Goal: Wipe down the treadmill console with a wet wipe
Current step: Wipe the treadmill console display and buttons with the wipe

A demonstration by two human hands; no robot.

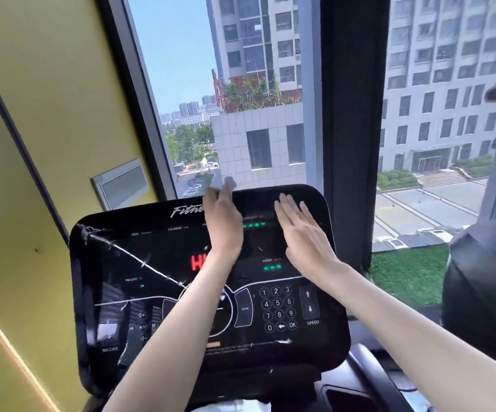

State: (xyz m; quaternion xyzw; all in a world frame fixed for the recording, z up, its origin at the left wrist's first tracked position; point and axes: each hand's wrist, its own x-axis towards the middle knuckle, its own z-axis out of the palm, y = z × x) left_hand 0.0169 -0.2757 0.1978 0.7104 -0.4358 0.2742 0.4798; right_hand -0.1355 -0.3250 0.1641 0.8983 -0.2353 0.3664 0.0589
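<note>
The black glossy treadmill console fills the lower middle of the view, with lit red and green readouts and a number keypad at its right. My left hand is raised over the console's top middle and holds a pale, blurred wet wipe at its fingertips near the top edge. My right hand lies flat with straight fingers over the upper right of the console, empty. Whether it touches the surface I cannot tell.
A large window with a dark frame post stands right behind the console. A yellow wall closes off the left. Another dark machine sits at the right edge, and the treadmill's handlebar curves below the console.
</note>
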